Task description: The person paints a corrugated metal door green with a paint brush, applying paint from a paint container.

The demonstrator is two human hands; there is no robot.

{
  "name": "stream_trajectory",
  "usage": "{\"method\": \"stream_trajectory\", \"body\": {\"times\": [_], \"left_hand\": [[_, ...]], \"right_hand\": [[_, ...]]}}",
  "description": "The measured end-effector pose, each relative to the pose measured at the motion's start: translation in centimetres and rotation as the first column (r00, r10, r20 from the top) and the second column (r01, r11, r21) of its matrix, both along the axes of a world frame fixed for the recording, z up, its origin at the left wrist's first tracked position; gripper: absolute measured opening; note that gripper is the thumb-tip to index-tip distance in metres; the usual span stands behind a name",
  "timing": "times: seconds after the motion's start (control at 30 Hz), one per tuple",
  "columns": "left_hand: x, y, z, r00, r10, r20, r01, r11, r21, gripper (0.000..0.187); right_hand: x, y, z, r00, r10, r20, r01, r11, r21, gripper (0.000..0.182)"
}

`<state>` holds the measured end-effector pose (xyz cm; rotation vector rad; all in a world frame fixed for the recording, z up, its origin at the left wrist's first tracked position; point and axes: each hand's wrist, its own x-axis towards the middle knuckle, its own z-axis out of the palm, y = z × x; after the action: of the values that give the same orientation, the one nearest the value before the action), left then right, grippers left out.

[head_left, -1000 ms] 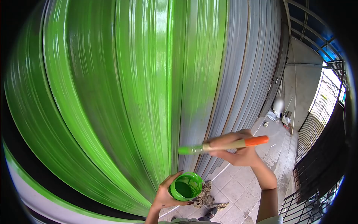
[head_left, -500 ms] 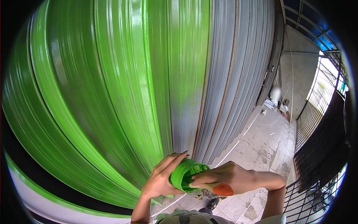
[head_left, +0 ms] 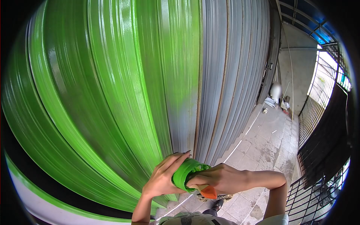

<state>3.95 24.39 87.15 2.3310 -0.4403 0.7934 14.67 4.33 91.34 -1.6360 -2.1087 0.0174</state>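
Note:
A green container (head_left: 182, 174) with wet green paint inside is tilted in front of my body, at the bottom centre. Wrapped round its left side is my left hand (head_left: 164, 176), with fingers over the top. At the container's mouth, my right hand (head_left: 217, 179) is closed on a tool with an orange handle (head_left: 208, 192); the tool's far end is hidden inside the container. Beyond my hands stands a ribbed metal wall, glossy green (head_left: 123, 93) on the left and centre and bare grey (head_left: 240, 75) on the right.
Grey floor tiles (head_left: 258, 150) run along the foot of the wall. Small items and a white rounded object (head_left: 276, 92) lie at the far end. Black metal grating (head_left: 309, 202) is on the right. A shoe (head_left: 218, 204) shows below my hands.
My right hand has shifted left and deeper into the container's mouth, and the orange handle has turned and moved left. The camera view has shifted slightly.

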Motion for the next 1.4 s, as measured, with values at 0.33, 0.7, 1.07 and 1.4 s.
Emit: {"method": "stream_trajectory", "body": {"times": [0.33, 0.7, 1.07, 1.4], "left_hand": [[-0.2, -0.4, -2.3, 0.981, 0.169, -0.099, -0.184, 0.969, -0.164, 0.103], [0.2, -0.5, -5.6, 0.953, 0.295, -0.067, -0.302, 0.914, -0.269, 0.102], [-0.5, 0.0, -8.7, 0.991, 0.102, -0.084, -0.130, 0.870, -0.475, 0.096], [-0.6, 0.0, -8.7, 0.983, 0.110, -0.144, -0.165, 0.874, -0.457, 0.096]], "right_hand": [[0.4, 0.4, -0.2, 0.744, -0.110, -0.659, 0.316, 0.927, 0.203, 0.037], [5.4, 1.4, -1.5, 0.151, 0.021, -0.988, 0.491, 0.866, 0.093, 0.028], [12.3, 4.9, -2.0, 0.725, -0.450, 0.522, -0.064, 0.710, 0.701, 0.027], [13.7, 6.2, 5.5, 0.618, -0.544, 0.568, -0.181, 0.605, 0.776, 0.015]]}}
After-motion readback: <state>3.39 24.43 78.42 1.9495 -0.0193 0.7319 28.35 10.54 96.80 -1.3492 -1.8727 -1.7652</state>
